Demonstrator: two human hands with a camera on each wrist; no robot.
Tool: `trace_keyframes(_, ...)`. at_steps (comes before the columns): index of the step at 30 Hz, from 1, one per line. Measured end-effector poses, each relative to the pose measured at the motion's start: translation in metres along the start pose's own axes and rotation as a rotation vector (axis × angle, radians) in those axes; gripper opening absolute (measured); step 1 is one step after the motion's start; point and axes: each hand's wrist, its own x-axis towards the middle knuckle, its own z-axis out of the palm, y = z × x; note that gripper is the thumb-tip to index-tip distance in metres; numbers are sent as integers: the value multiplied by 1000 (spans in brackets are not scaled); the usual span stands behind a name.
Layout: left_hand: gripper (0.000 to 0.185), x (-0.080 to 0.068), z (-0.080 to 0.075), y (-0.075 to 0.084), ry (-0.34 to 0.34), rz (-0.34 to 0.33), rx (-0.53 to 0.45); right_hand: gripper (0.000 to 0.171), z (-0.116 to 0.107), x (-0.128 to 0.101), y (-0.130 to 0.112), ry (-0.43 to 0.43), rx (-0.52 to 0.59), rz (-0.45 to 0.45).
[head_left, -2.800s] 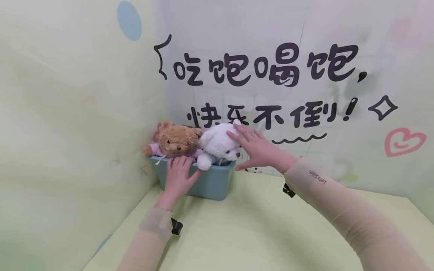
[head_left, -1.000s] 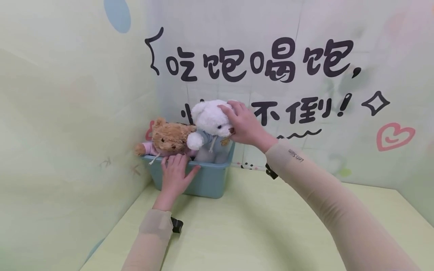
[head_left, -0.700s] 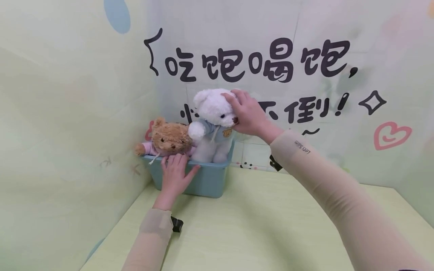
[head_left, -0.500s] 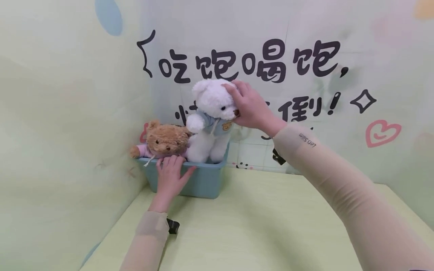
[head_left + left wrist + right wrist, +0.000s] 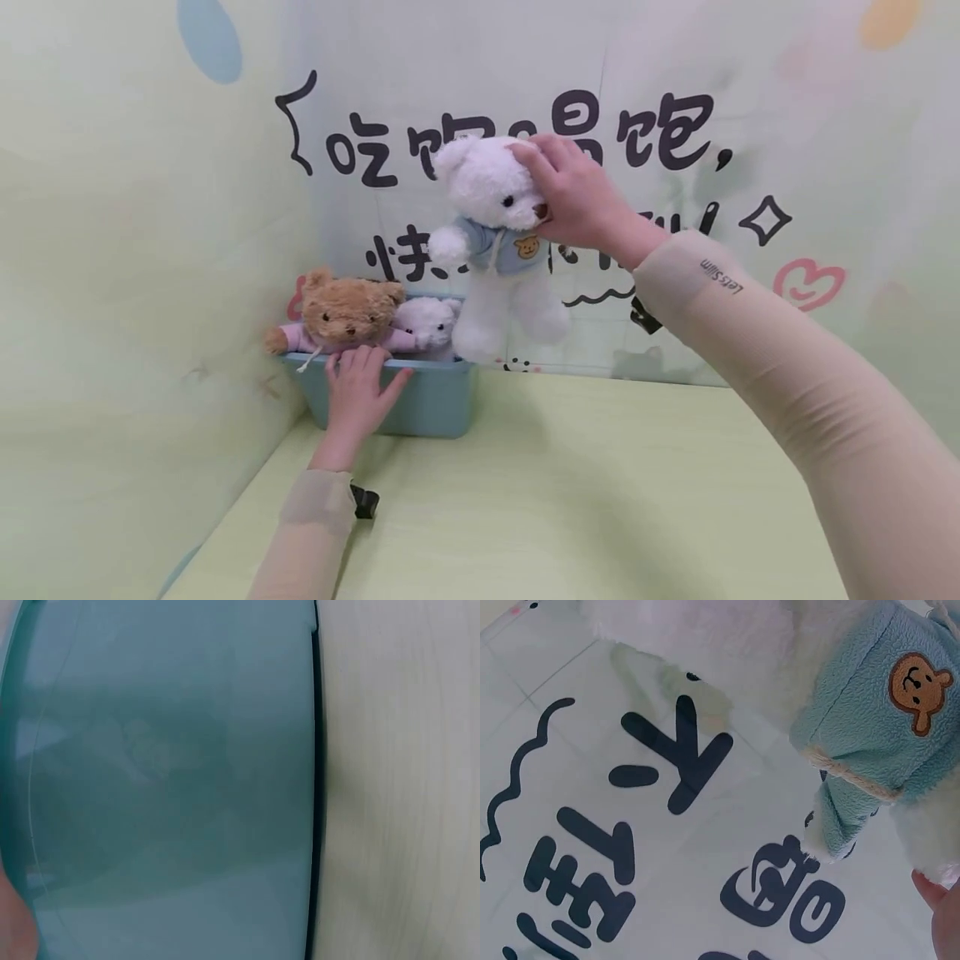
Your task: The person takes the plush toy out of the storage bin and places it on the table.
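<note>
A white teddy bear (image 5: 487, 187) in a blue hoodie hangs in the air, its legs just right of the bin. My right hand (image 5: 581, 196) grips it by the head. In the right wrist view its blue hoodie (image 5: 862, 705) with a bear patch is close up, and part of my hand (image 5: 946, 922) touches white fur. My left hand (image 5: 360, 392) holds the front rim of a blue-green plastic bin (image 5: 435, 404), fingers over the edge. Inside sit a brown teddy bear (image 5: 348, 308) in pink and a smaller-looking white plush toy (image 5: 429, 323), partly hidden. The bin's wall (image 5: 172, 772) fills much of the left wrist view.
The bin stands on a pale green table (image 5: 570, 475), near the left corner. A printed curtain (image 5: 660, 50) with large black characters rises behind, and a pale cloth wall (image 5: 135, 250) borders the left side.
My right hand has taken the white teddy bear's head and lifted it up and right out of the bin, exposing another white plush. My left hand stays on the rim.
</note>
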Motion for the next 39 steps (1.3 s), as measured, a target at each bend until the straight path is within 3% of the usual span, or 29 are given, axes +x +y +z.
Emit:
trace_keyframes(5,55,-1,-3,-7,-11,-16,10,78,-19,-7,17,-20,-39,51)
trace_keyframes(12,53,-5,-8,-12,-21,-36,13,83,-42,-23,42,-124,-121,118)
trace_keyframes(18,52,-9,-6,-12,-21,-35,20,85,-57,-47,65,-190,-172,105)
trace_keyframes(26,51,-11,-2,-8,-13,-30,5,86,-68,-83,86,-199,-185,107)
trace_keyframes(33,51,-8,0,-3,-1,-22,2,84,-75,-103,96,-271,-212,215)
trace_keyframes(39,53,-2,2,2,6,-11,-5,83,-84,-116,104,-279,-227,312)
